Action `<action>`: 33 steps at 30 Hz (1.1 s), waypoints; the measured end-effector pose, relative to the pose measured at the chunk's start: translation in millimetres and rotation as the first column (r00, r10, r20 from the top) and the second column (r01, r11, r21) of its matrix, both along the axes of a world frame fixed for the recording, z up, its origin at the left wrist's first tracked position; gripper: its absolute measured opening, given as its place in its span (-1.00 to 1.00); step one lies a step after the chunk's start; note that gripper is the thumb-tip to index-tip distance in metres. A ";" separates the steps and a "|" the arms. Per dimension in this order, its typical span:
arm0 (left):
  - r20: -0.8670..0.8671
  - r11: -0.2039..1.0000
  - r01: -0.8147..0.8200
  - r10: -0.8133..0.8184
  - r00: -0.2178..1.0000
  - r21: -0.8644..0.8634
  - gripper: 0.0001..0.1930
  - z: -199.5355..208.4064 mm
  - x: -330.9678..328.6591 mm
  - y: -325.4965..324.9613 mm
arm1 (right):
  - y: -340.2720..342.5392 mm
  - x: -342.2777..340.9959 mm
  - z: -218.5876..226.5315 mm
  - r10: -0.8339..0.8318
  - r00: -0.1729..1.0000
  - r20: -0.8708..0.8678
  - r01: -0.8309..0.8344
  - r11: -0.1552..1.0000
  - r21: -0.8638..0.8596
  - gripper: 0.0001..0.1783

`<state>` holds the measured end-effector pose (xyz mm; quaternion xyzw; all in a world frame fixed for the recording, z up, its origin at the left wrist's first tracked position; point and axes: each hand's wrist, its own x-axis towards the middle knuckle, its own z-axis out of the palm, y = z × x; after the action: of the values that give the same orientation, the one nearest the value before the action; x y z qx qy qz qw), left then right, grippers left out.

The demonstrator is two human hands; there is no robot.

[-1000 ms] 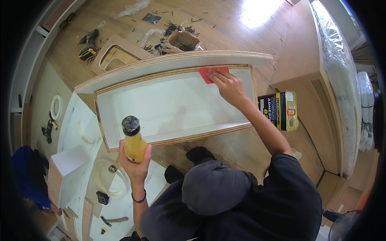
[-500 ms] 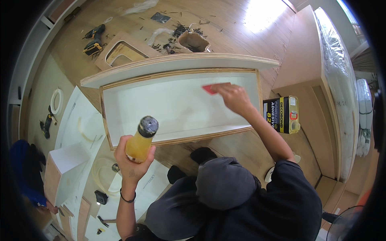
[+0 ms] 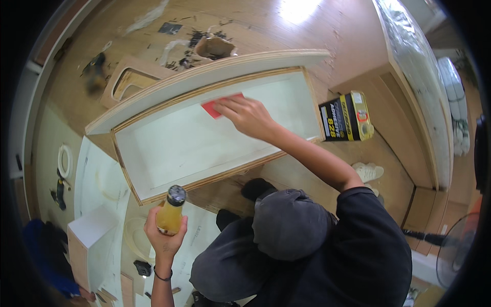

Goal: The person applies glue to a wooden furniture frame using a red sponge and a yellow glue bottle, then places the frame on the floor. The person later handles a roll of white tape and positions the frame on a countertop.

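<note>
Looking down in the head view, the main container is a long, shallow box with white inner faces and raw plywood edges (image 3: 179, 143), sitting at a slant. Its white bottom has a small dark mark on it, and the right hand (image 3: 245, 116) is over the far part of it. A long white-faced plywood board (image 3: 209, 69) runs along the far side. Just off the right end is a black and yellow rectangular tin (image 3: 348, 116), can't see what's in that one. Past the board there's an open, crumpled brown paper bag (image 3: 215, 47), too dark inside to make out, with thin dark bits scattered around it

As for the stuff in hand, the left hand (image 3: 166, 238) is wrapped around a yellow bottle with a blotchy black cap (image 3: 170, 217), tilted a bit, cap end up by the box's near edge. Right hand has its fingers close together, gripping a thin, flat, straight-edged red sheet (image 3: 220, 106), partly covered by the fingers. That sheet is over the box near the far wall, but honestly I can't tell if it's touching the surface
</note>
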<state>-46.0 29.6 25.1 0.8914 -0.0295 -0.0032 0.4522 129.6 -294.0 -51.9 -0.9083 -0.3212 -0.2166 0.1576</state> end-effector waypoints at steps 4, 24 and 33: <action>-0.004 0.999 0.035 -0.035 0.999 -0.026 -0.62 2.0 11.7 -2.1 | 9.5 1.3 12.8 -0.010 0.955 -0.297 -0.050 0.979 -0.196 -0.57; -0.020 0.967 0.226 -0.230 0.973 -0.115 -0.63 15.9 110.4 -111.8 | -252.1 -218.5 111.4 -0.778 0.592 0.213 0.804 0.588 -0.086 -0.52; 0.211 0.878 0.479 -0.470 0.857 0.010 -0.57 33.8 142.3 -227.5 | -289.3 -218.1 51.4 -0.820 0.539 0.190 0.838 0.502 -0.213 -0.40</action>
<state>96.3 -197.9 58.9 0.8422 -0.2951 -0.0211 0.4508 -88.5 -583.3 -0.6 -0.9557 0.1213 -0.2469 -0.1049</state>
